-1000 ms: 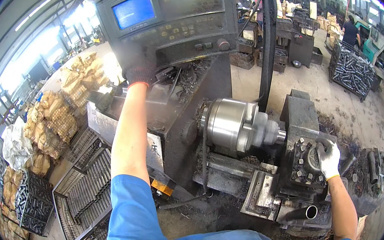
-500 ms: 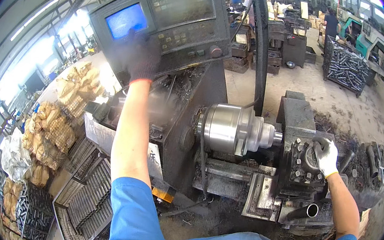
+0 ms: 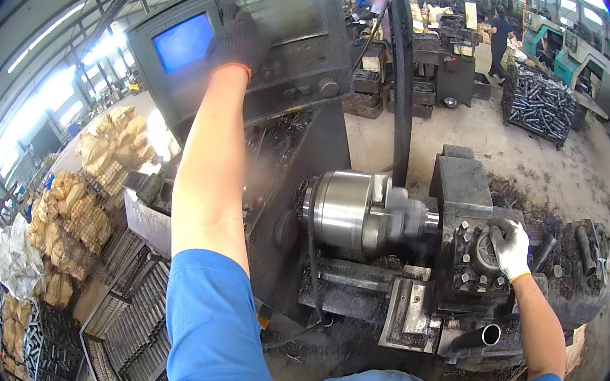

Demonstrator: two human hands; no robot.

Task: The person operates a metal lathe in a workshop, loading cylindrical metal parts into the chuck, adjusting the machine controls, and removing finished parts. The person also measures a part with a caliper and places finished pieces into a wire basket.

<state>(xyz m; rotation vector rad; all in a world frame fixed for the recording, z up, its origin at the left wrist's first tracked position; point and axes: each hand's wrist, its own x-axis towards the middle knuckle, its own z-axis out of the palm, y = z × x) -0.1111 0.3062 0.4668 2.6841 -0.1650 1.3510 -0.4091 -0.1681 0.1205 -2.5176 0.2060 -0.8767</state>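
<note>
My left hand (image 3: 241, 44), in a dark glove with an orange cuff, reaches up to the machine's control panel (image 3: 296, 75), just right of its lit blue screen (image 3: 184, 42). Its fingers merge with the dark panel and are hard to make out. My right hand (image 3: 510, 246), in a white glove, has its fingers curled over the round hub of the black tool post (image 3: 481, 259), which is ringed with bolts. Between my arms sits the lathe's shiny steel chuck (image 3: 342, 209). A stepped metal part (image 3: 409, 220) at its right end looks blurred.
A dark hose (image 3: 310, 256) hangs before the chuck. A hollow tube (image 3: 487, 335) sticks out below the tool post. Rods fill a rack (image 3: 129, 321) at lower left, near stacked sacks (image 3: 74, 212). Beyond stands a bin of metal parts (image 3: 538, 101); two people are farther back.
My left hand has moved up and slightly right, from below the screen to beside it. My right hand stays on the tool post. The stepped part at the chuck looks different and blurred.
</note>
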